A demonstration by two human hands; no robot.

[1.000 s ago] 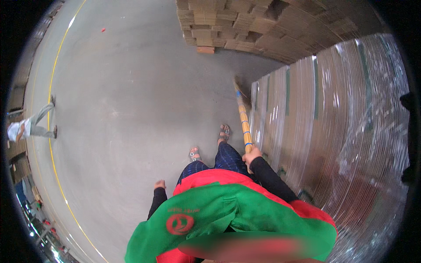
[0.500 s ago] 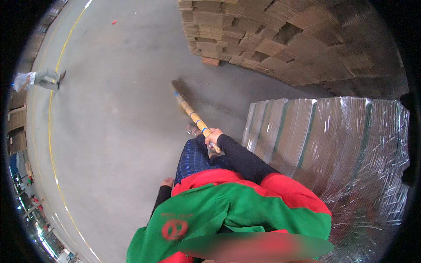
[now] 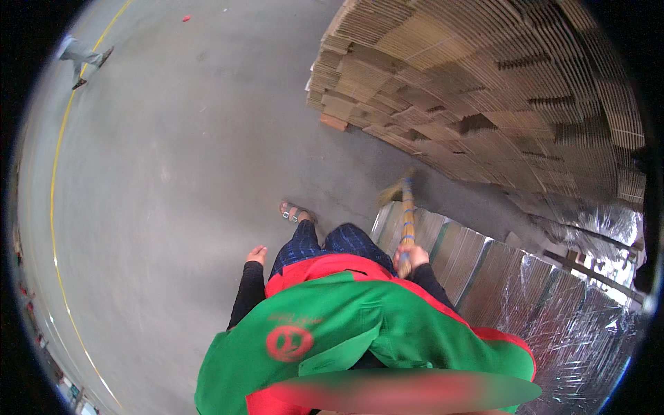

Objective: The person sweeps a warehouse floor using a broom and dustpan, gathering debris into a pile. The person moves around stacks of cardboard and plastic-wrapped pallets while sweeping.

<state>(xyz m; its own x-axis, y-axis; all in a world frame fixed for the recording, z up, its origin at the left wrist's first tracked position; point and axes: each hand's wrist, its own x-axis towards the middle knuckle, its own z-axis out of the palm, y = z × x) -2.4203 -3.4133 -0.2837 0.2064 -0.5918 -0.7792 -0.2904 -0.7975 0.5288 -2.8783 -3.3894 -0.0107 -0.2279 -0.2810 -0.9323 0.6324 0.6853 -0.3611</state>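
Observation:
My right hand (image 3: 416, 256) is closed round the handle of a straw broom (image 3: 408, 223), a pale stick bound with blue bands. The handle points away from me, and the broom's bristle head, smeared by motion, is at the gap between two cardboard stacks. Low at my left side hangs my left hand (image 3: 257, 254), holding nothing, its fingers loosely apart over the grey floor. One sandalled foot (image 3: 295, 211) shows in front of my dark checked trousers (image 3: 297, 243); the other foot is hidden.
Tall stacks of flat cardboard (image 3: 415, 83) rise at the far right. A plastic-wrapped cardboard stack (image 3: 477, 277) stands close on my right. A walking person (image 3: 81, 54) is at the far left, by a yellow floor line (image 3: 53, 187). A small red scrap (image 3: 186, 19) lies far off.
The broom and my right hand have swung to the right, toward the gap between the stacks. My left hand has come a little forward. The cardboard stacks look nearer; the person has shifted farther off.

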